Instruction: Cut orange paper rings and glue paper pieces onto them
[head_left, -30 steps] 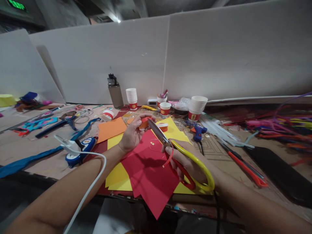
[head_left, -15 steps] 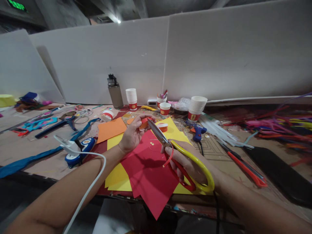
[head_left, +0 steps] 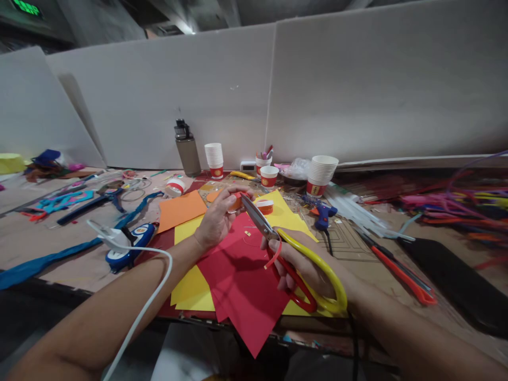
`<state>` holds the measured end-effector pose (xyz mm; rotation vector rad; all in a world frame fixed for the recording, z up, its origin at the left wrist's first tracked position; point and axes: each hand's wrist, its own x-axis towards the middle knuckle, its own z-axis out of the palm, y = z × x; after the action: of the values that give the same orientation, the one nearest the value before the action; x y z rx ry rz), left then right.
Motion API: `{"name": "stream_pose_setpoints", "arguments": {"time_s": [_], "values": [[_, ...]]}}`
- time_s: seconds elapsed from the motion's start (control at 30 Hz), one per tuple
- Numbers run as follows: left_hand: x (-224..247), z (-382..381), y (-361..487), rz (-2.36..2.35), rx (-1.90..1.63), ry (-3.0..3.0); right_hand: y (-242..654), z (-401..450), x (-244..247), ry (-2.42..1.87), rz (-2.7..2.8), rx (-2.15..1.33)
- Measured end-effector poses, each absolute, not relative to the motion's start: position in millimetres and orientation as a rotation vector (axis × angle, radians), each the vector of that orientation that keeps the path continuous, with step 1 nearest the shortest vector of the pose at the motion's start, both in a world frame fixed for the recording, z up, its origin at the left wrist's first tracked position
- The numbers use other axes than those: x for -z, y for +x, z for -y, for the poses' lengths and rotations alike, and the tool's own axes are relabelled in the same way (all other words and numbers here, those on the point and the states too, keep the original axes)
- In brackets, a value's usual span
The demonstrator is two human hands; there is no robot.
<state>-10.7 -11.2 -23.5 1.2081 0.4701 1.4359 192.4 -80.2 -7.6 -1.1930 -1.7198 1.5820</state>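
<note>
My left hand [head_left: 217,219] pinches a small red-and-white paper cup piece [head_left: 238,202] above the coloured sheets. My right hand [head_left: 304,262] is wrapped round the scissors [head_left: 313,255], which have one yellow and one red handle. Their blades point up and left, with the tip against the cup piece. A thin red strip [head_left: 273,256] hangs by the fingers of my right hand. Under both hands lie red paper [head_left: 246,296], yellow paper [head_left: 192,293] and orange paper [head_left: 181,210]. Another cut cup ring [head_left: 264,207] rests just behind the blades.
Stacked paper cups [head_left: 322,172], a bottle [head_left: 187,151] and a pen cup [head_left: 263,163] stand at the back. On the right are a blue glue gun [head_left: 324,214], a red cutter [head_left: 405,278] and a black phone-like slab [head_left: 456,286]. A power strip [head_left: 130,247] lies left.
The scissor handles and my right hand have shifted very slightly to the left, and the red strip has swung a little. My left hand keeps its place.
</note>
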Motion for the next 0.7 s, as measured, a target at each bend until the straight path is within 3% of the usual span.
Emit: {"name": "stream_pose_setpoints", "arguments": {"time_s": [0.7], "values": [[22.2,14.1,-10.7,-0.428,-1.417,1.189,189.9,83.3,4.0,-1.215,1.685,-1.562]]}}
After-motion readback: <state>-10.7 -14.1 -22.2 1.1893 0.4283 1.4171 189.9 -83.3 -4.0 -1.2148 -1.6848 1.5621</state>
